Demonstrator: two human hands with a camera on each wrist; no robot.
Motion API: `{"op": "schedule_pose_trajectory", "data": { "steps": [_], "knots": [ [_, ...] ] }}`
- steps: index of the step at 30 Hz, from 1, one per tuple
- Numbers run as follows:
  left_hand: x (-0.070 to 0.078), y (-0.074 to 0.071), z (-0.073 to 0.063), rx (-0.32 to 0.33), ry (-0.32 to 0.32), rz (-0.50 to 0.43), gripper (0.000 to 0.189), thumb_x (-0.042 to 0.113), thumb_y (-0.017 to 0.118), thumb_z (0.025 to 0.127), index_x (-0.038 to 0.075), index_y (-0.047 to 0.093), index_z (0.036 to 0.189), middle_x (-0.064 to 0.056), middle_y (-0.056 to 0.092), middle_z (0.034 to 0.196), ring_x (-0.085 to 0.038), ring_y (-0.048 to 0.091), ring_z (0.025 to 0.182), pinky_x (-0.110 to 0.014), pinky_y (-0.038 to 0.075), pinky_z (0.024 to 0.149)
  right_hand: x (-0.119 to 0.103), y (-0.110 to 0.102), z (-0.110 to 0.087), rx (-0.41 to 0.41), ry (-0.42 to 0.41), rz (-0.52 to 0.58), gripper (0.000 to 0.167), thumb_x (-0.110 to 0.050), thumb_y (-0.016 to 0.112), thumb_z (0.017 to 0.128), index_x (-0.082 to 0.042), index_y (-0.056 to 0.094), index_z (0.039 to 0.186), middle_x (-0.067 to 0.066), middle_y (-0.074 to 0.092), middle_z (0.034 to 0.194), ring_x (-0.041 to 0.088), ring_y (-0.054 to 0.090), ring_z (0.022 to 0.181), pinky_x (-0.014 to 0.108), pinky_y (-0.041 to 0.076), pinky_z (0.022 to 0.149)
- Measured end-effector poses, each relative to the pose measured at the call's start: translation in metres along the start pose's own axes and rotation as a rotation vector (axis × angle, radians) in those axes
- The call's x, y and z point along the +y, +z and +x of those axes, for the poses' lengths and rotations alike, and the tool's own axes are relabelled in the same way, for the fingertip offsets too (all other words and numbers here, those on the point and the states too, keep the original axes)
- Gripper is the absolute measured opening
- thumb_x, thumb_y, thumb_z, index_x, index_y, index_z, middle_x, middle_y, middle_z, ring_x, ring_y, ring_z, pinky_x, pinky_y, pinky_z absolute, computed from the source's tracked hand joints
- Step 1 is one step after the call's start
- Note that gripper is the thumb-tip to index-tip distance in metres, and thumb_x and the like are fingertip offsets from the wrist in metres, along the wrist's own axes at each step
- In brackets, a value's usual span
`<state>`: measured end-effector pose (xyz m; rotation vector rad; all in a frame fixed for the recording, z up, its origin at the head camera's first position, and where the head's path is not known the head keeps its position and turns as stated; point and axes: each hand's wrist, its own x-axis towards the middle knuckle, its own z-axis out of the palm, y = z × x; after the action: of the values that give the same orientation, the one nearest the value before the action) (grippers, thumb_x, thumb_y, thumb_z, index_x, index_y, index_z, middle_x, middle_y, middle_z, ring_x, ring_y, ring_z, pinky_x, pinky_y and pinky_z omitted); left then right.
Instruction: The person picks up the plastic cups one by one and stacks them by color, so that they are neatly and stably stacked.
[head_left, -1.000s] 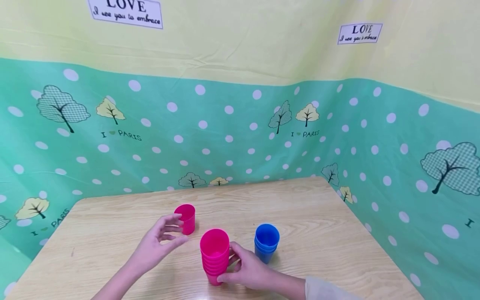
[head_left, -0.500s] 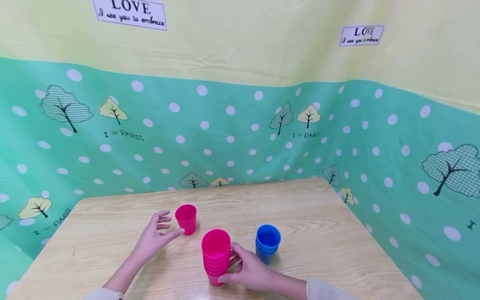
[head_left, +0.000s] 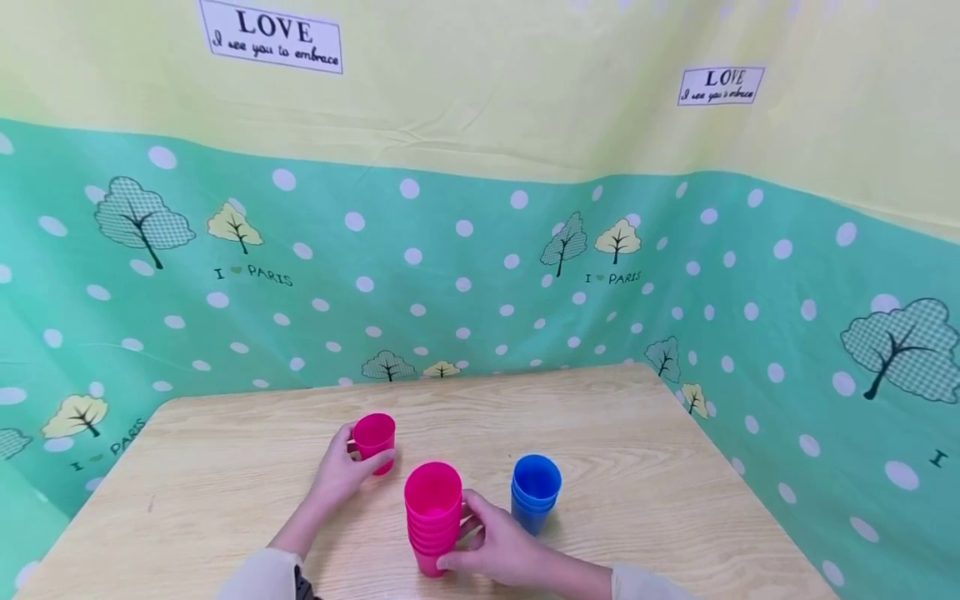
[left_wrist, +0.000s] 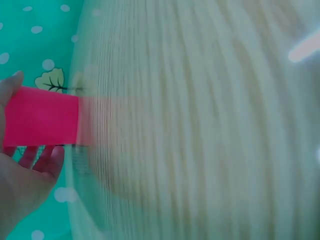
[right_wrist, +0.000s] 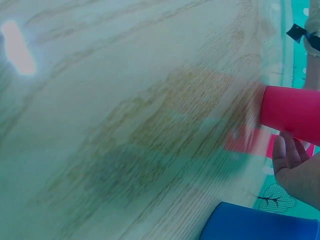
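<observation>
A single pink cup [head_left: 373,435] stands upright on the table, left of and behind a stack of several nested pink cups [head_left: 432,521]. My left hand [head_left: 339,477] holds the single cup from its left side, thumb across the near wall and fingers round the far one. In the left wrist view, that pink cup [left_wrist: 42,117] sits between thumb and fingers. My right hand [head_left: 501,540] grips the pink stack low on its right side, the thumb at the near side. The right wrist view catches the stack [right_wrist: 292,112] beside the fingers [right_wrist: 282,155].
A short stack of blue cups [head_left: 535,492] stands just behind and right of my right hand. The pale wooden table [head_left: 660,500] ends at a green and yellow patterned curtain [head_left: 465,250] at the back and along both sides.
My left hand drew back left off the single pink cup, then came in from its left and took hold of it. The right hand stays at the pink stack.
</observation>
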<state>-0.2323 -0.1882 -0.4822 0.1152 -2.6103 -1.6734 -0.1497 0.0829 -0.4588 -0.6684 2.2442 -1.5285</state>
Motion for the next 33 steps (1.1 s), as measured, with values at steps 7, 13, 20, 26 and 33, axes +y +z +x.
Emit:
{"op": "schedule_pose_trajectory", "data": {
  "steps": [7, 13, 20, 26, 33],
  "knots": [
    [0.035, -0.013, 0.001, 0.026, 0.043, -0.014, 0.076, 0.042, 0.076, 0.075, 0.007, 0.04, 0.133, -0.015, 0.053, 0.124, -0.031, 0.053, 0.109, -0.034, 0.052, 0.084, 0.003, 0.0, 0.0, -0.01, -0.026, 0.008, 0.053, -0.028, 0.077, 0.077, -0.024, 0.049, 0.122, -0.009, 0.06, 0.106, 0.005, 0.058, 0.09, 0.022, 0.051, 0.072],
    [0.09, -0.035, -0.02, -0.009, 0.137, 0.042, 0.068, 0.043, 0.075, 0.076, 0.01, 0.046, 0.128, -0.013, 0.059, 0.114, -0.027, 0.058, 0.101, -0.028, 0.052, 0.072, 0.003, -0.001, -0.001, -0.014, -0.037, 0.012, 0.052, -0.027, 0.076, 0.078, -0.023, 0.049, 0.122, -0.008, 0.06, 0.106, 0.005, 0.058, 0.09, 0.021, 0.051, 0.071],
    [0.143, -0.045, -0.057, -0.059, 0.219, 0.012, 0.061, 0.038, 0.076, 0.077, 0.013, 0.049, 0.126, -0.01, 0.062, 0.11, -0.023, 0.06, 0.096, -0.029, 0.052, 0.073, 0.003, -0.001, -0.001, -0.014, -0.023, 0.018, 0.052, -0.027, 0.076, 0.078, -0.025, 0.049, 0.122, -0.008, 0.06, 0.106, 0.006, 0.058, 0.09, 0.021, 0.051, 0.071],
    [0.166, -0.032, -0.091, -0.165, 0.321, -0.011, 0.061, 0.035, 0.079, 0.073, 0.021, 0.052, 0.125, -0.001, 0.064, 0.107, -0.019, 0.061, 0.094, -0.032, 0.052, 0.075, 0.005, -0.001, -0.001, -0.02, -0.05, 0.028, 0.052, -0.026, 0.076, 0.079, -0.024, 0.048, 0.123, -0.007, 0.06, 0.107, 0.006, 0.059, 0.091, 0.021, 0.052, 0.071],
    [0.144, -0.007, -0.101, -0.238, 0.43, 0.078, 0.06, 0.043, 0.081, 0.068, 0.029, 0.054, 0.119, 0.015, 0.062, 0.107, -0.009, 0.058, 0.096, -0.031, 0.05, 0.08, 0.005, -0.001, 0.0, -0.041, -0.075, 0.026, 0.052, -0.025, 0.074, 0.081, -0.023, 0.046, 0.124, -0.004, 0.06, 0.11, 0.005, 0.06, 0.093, 0.022, 0.052, 0.073]
  ]
}}
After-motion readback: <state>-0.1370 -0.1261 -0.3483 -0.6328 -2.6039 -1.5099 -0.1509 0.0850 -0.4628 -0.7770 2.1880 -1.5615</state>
